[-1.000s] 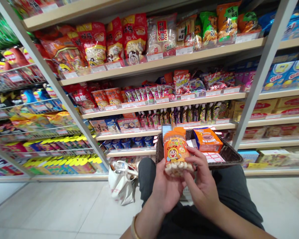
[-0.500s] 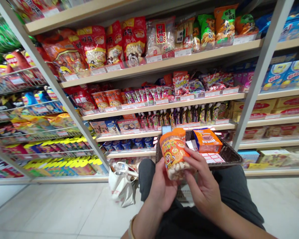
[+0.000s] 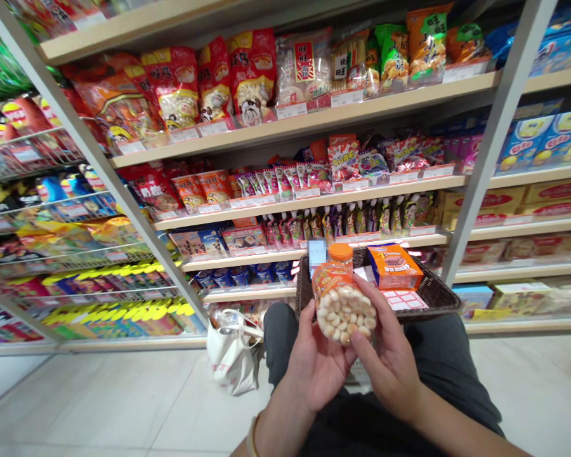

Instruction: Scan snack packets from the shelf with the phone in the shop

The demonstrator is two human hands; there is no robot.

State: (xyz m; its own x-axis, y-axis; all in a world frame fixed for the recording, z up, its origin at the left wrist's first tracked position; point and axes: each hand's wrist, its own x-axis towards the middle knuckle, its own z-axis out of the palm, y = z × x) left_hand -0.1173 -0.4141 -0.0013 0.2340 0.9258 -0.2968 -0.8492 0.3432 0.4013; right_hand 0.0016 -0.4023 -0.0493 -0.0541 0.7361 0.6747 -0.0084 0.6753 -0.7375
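Both hands hold a clear jar of small round biscuits (image 3: 346, 312) with an orange label, above my lap. Its bottom is tilted up toward me, so the pale biscuits show through the base. My left hand (image 3: 316, 368) cups it from the left and below. My right hand (image 3: 391, 352) grips its right side, with the thumb against the base. Just behind it, an orange-lidded jar (image 3: 341, 253) stands in a dark woven basket (image 3: 445, 306). An orange and blue biscuit box (image 3: 396, 268) sits in the basket, beside a red-and-white label sheet (image 3: 403, 300).
Shelves (image 3: 285, 136) of bagged snacks, sweets and boxes rise in front of me. A white cloth bag (image 3: 231, 355) stands on the tiled floor (image 3: 99, 400) to the left of my knee. Wire racks (image 3: 76, 209) of snacks are at the left. A grey upright post (image 3: 497, 146) divides the shelves.
The jar has been turned in my hands: its printed front was facing me, and now its base is. The jar behind shows more plainly. Both hands keep their hold.
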